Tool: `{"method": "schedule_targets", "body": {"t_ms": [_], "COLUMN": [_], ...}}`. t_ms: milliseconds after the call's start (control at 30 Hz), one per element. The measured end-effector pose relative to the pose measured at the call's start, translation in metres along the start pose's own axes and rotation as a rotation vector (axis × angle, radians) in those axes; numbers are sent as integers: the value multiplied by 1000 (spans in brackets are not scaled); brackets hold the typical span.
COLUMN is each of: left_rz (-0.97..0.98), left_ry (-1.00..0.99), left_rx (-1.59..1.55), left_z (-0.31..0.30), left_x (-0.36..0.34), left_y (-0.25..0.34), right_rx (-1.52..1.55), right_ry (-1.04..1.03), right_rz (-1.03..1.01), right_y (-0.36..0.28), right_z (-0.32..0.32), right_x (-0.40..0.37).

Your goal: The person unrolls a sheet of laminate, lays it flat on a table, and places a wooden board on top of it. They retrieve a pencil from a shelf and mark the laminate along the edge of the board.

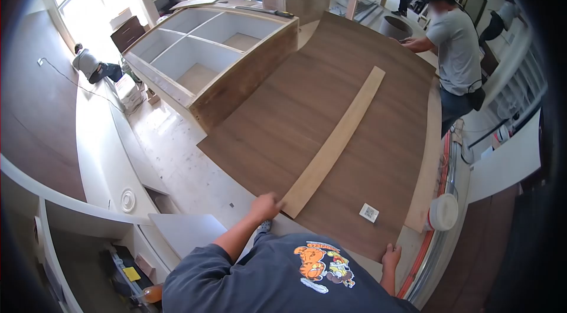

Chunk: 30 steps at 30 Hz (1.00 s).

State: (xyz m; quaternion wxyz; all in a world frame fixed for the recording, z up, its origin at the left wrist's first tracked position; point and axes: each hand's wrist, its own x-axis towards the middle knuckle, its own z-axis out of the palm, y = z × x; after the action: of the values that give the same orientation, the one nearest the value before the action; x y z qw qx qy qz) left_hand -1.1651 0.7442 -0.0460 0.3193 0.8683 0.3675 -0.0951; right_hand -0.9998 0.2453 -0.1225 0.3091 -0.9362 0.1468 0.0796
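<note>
A large brown wood-grain panel [283, 118] stretches out in front of me, slightly bowed. On top of it, lengthwise, lies a long pale wood strip [336, 142]. My left hand [267, 206] is closed at the panel's near left edge, right beside the strip's near end; its fingertips are partly hidden. At the near right corner, my right hand [390, 255] has its fingers wrapped around the panel's edge. A small white label with a printed code [369, 212] sits on the panel between my hands.
A wooden cabinet frame with white compartments [207, 47] stands against the panel's left side. At the far right edge is a co-worker in a grey shirt [458, 53]. A white bucket [443, 212] and red and silver rails [434, 242] lie to the right. Shelving [88, 218] is at left.
</note>
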Motion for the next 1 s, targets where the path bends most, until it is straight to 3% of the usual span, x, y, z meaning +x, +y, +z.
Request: {"method": "schedule_targets", "body": {"t_ms": [33,133,233,267,367,467,567,633,767,867,1000], "left_rz": [-41,-139,-527,-520,-367,-258,-175,-155,0,-145,-455], "left_ry": [104,712,717,539,271,253,345,298,404,539,463], "left_rx": [-88,-250,-709,-901,-1343,-1275,-1218,-1020,-1183,-1458,-908], "left_z": [5,33,41,39,23,41,21,5,43,61,97], "left_x": [1,24,43,44,37,51,38,29,43,27,-31], "left_y": [-10,-85,-119,-123,-104,-114,-99,-97,-116,-118,-133], "right_rx": [-27,-72,-164,-159,-189,-239,-313,-389,-576,-683,-770], "right_ry": [-20,68,85,82,117,169,202,211,140,67,-46], "right_rz": [33,-78,-95,-79,-120,-183,-265,-360,-634,-774,-953], "right_y": [-8,-4,-7,-11,-13,2,-14,-23,-52,-61,-59], "right_z": [-4,4,3,1,6,8,7,4,5,15,31], "right_x": [-3,-5,-7,-10,-11,-3,6,14,36,43,61]}}
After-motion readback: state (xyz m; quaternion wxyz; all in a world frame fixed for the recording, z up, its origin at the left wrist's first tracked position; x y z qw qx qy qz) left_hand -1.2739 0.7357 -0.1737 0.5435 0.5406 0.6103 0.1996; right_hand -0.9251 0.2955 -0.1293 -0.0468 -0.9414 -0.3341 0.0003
